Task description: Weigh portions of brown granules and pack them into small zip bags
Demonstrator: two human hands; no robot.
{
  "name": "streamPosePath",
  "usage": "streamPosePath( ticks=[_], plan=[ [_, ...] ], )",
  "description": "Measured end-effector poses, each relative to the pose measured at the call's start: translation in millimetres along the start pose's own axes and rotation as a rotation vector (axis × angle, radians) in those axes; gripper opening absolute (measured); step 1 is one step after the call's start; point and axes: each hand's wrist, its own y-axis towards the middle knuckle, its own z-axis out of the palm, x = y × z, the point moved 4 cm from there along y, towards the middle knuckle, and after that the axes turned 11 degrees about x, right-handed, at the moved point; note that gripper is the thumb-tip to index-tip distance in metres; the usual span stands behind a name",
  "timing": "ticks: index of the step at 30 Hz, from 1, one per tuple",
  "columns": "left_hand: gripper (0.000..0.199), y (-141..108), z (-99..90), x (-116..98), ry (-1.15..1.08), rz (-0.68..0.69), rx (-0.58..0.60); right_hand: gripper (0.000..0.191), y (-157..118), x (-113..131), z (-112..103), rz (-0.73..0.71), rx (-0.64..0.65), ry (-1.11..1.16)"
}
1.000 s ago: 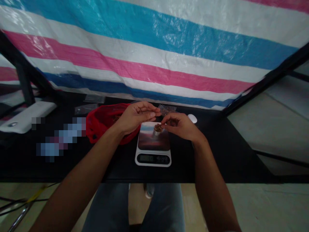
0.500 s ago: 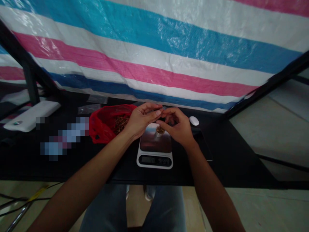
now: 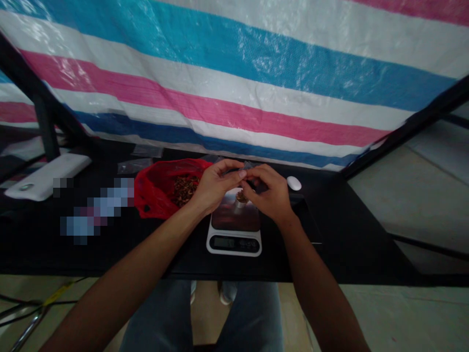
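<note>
Above a kitchen scale [image 3: 234,243], my left hand [image 3: 216,183] and my right hand [image 3: 269,193] meet with thumbs and fingertips pinched. A piece of clear plastic bag [image 3: 249,165] shows between and behind the fingertips. Below my right thumb, a small heap of gold-brown pieces [image 3: 241,197] sits over the scale's metal plate. Whether a cup or the bag holds this heap I cannot tell. Just left of my left hand lies an opened red plastic bag [image 3: 156,188] with many small brownish pieces [image 3: 184,189] inside.
A white oval object [image 3: 293,183] and a dark flat panel [image 3: 307,220] lie right of the scale. Clear plastic bags [image 3: 135,166] are behind the red bag. At the left is a white box-shaped device [image 3: 47,178]. A striped sheet [image 3: 227,112] hangs behind the black table [image 3: 351,234].
My fingertips have come closer together and slightly lower, and more of the clear plastic shows behind them. The scale and the red bag stay in place.
</note>
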Motion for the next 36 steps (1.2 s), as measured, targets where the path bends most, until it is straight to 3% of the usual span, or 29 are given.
streamPosePath(
  ticks=[7,15,20,24,28,36],
  plan=[
    [0.043,-1,-1.1,0,0.105,-0.005,0.005,0.010,-1,-3,-4,-0.008,0.034,-0.001],
    [0.036,-4,-0.6,-13,0.388,-0.089,0.161,0.003,-2,-9,-13,0.042,0.180,0.116],
    [0.032,-4,-1.9,-11,0.417,-0.105,0.229,0.004,-3,-12,-15,0.094,0.267,0.194],
    [0.021,-8,1.6,-13,0.514,-0.084,0.339,0.022,-4,-17,-24,0.099,0.129,0.201],
    [0.008,-13,10.1,-24,0.755,0.041,0.460,0.042,-5,-25,-31,0.117,-0.029,0.188],
    [0.012,-16,12.6,-35,1.012,0.152,0.559,0.047,-4,-26,-25,0.059,-0.035,0.177]
  ],
)
